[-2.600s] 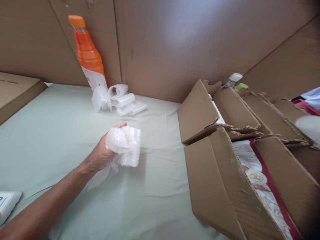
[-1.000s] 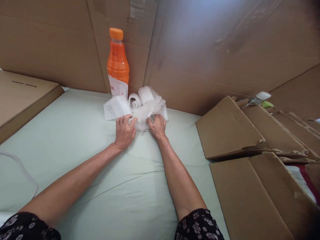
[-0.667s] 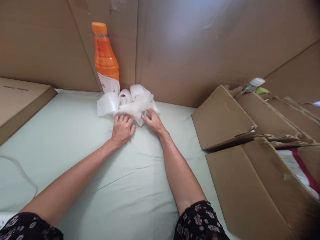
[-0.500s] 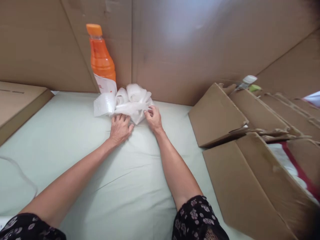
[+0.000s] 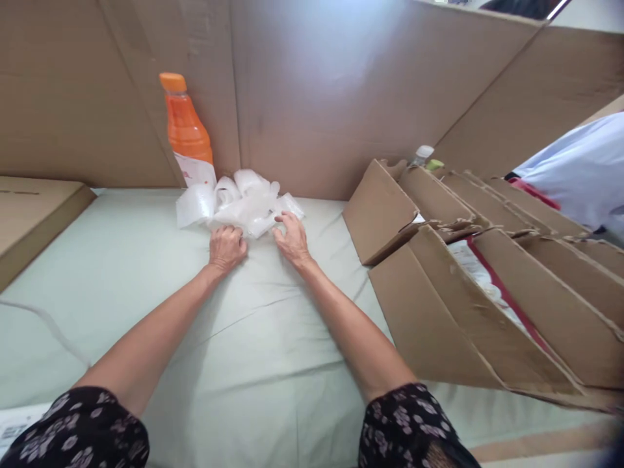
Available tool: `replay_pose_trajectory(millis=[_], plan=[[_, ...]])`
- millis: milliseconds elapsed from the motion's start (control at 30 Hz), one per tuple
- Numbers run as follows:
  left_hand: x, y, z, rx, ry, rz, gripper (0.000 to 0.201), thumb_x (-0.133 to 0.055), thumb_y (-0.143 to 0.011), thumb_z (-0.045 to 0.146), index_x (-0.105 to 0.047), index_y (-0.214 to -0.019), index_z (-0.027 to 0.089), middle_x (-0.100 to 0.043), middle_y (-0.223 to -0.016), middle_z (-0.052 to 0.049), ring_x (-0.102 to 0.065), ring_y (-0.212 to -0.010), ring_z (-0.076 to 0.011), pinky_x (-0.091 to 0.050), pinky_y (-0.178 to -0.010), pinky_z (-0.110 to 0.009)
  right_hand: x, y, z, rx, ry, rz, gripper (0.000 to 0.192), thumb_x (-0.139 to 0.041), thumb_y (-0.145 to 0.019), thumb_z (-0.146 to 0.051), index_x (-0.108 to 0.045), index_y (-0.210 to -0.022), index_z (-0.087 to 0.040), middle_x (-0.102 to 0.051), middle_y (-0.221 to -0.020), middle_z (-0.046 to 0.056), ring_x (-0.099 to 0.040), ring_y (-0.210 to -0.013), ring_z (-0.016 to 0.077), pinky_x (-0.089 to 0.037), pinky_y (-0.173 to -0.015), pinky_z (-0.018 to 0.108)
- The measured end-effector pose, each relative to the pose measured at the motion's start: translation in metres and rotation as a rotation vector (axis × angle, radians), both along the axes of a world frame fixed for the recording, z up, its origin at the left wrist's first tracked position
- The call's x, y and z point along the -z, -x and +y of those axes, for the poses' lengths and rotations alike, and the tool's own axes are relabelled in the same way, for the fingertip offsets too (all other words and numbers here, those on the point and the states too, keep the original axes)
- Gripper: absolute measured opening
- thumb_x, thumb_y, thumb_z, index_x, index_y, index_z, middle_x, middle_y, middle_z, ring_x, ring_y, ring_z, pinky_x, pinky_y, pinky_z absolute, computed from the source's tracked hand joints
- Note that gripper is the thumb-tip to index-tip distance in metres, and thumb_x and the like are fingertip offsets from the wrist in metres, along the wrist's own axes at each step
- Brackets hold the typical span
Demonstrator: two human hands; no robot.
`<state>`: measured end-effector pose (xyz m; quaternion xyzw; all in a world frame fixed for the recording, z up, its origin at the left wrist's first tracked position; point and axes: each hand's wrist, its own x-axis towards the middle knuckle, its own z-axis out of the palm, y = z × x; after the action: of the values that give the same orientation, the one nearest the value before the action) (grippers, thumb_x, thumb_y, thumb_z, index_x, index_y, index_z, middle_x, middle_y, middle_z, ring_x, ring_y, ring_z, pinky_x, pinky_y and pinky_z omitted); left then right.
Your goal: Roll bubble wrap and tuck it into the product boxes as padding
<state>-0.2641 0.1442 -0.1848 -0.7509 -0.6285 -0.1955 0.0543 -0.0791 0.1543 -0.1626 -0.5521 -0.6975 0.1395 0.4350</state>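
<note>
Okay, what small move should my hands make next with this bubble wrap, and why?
Perhaps use your right hand to nudge the right end of the bubble wrap inward: it splays out behind that hand, away from the main heap, while your left hand is at the near edge.

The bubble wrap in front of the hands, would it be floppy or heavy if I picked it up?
The bubble wrap is probably very light, since it looks thin and see-through in places. It would likely flop and squash, as it lies in loose curls and crumples. Pushed back, it might bump the orange bottle behind.
</note>
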Motion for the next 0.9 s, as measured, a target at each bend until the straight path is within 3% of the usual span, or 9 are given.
replay_pose_trajectory(millis=[67, 167, 300, 400, 500, 600, 700, 800, 900], plan=[[-0.002, 0.0, -0.002, 0.006, 0.01, -0.017, 0.026, -0.051, -0.081, 0.017, -0.072, -0.095, 0.012, -0.07, -0.096, -0.02, -0.062, -0.101, -0.0364, -0.045, -0.087, -0.047, -0.021, -0.017, -0.034, -0.015, -0.037, -0.077, 0.028, -0.061, -0.08, -0.019, -0.07, -0.106, -0.018, -0.063, -0.138, 0.015, -0.056, -0.13, 0.0322, -0.04, -0.113, 0.051], [-0.003, 0.0, -0.009, 0.011, 0.013, -0.067, 0.037, -0.053, -0.083, 0.02, -0.067, -0.115, 0.009, -0.069, -0.104, -0.02, -0.061, -0.105, -0.0362, -0.045, -0.091, -0.046, -0.059, -0.061, -0.105, 0.046, -0.257, -0.382, 0.032, -0.058, -0.088, -0.027, -0.067, -0.118, -0.019, -0.06, -0.142, 0.016, -0.053, -0.135, 0.0331, -0.041, -0.11, 0.053], [-0.003, -0.001, -0.035, 0.043, 0.027, -0.143, 0.052, -0.054, -0.089, 0.03, -0.052, -0.137, 0.011, -0.064, -0.119, -0.018, -0.058, -0.111, -0.0331, -0.045, -0.097, -0.045, -0.103, -0.149, -0.196, 0.437, -0.376, -0.807, 0.056, -0.058, -0.09, -0.04, -0.054, -0.141, -0.015, -0.057, -0.143, 0.025, -0.055, -0.13, 0.044, -0.045, -0.093, 0.058], [-0.003, -0.009, -0.068, 0.133, 0.078, -0.168, 0.047, -0.056, -0.088, 0.03, -0.056, -0.131, 0.012, -0.061, -0.122, -0.018, -0.057, -0.113, -0.0321, -0.043, -0.101, -0.046, -0.115, -0.204, -0.234, 0.647, -0.25, -1.009, 0.054, -0.06, -0.085, -0.048, -0.06, -0.133, -0.022, -0.074, -0.097, 0.024, -0.068, -0.073, 0.0377, -0.04, -0.057, 0.047], [-0.006, -0.024, -0.109, 0.251, 0.146, -0.186, 0.036, -0.059, -0.086, 0.034, -0.065, -0.115, 0.013, -0.061, -0.123, -0.019, -0.054, -0.118, -0.0352, -0.036, -0.109, -0.054, -0.115, -0.221, -0.248, 0.679, -0.155, -0.982, 0.023, -0.058, -0.086, -0.052, -0.069, -0.096, -0.035, -0.059, -0.052, 0.011, -0.044, -0.038, 0.0261, -0.019, -0.044, 0.038], [-0.007, -0.039, -0.152, 0.353, 0.208, -0.235, 0.036, -0.064, -0.084, 0.035, -0.066, -0.115, 0.016, -0.06, -0.133, -0.018, -0.05, -0.13, -0.0366, -0.025, -0.119, -0.06, -0.118, -0.201, -0.256, 0.516, -0.242, -0.939, 0.015, -0.056, -0.088, -0.043, -0.066, -0.08, -0.036, -0.055, -0.048, 0.008, -0.044, -0.039, 0.0262, -0.019, -0.043, 0.036], [-0.005, -0.038, -0.189, 0.412, 0.273, -0.323, 0.051, -0.069, -0.079, 0.032, -0.062, -0.127, 0.018, -0.06, -0.14, -0.016, -0.051, -0.135, -0.0322, -0.029, -0.121, -0.053, -0.129, -0.164, -0.27, 0.218, -0.443, -0.921, 0.015, -0.053, -0.093, -0.033, -0.066, -0.085, -0.033, -0.067, -0.063, 0.008, -0.053, -0.051, 0.0263, -0.033, -0.049, 0.04], [-0.005, -0.016, -0.216, 0.366, 0.317, -0.462, 0.064, -0.06, -0.086, 0.033, -0.046, -0.145, 0.014, -0.057, -0.145, -0.019, -0.055, -0.134, -0.0281, -0.044, -0.113, -0.045, -0.138, -0.124, -0.284, -0.079, -0.501, -0.805, 0.014, -0.052, -0.095, -0.022, -0.064, -0.092, -0.029, -0.072, -0.074, 0.005, -0.059, -0.061, 0.0225, -0.043, -0.062, 0.039], [-0.009, 0.019, -0.238, 0.239, 0.342, -0.811, 0.073, -0.057, -0.085, 0.035, -0.036, -0.152, 0.014, -0.05, -0.152, -0.02, -0.051, -0.139, -0.0306, -0.044, -0.114, -0.047, -0.136, -0.085, -0.284, -0.334, -0.508, -0.687, 0.025, -0.048, -0.094, -0.008, -0.065, -0.099, -0.026, -0.074, -0.078, 0.002, -0.06, -0.062, 0.0173, -0.044, -0.068, 0.037]])
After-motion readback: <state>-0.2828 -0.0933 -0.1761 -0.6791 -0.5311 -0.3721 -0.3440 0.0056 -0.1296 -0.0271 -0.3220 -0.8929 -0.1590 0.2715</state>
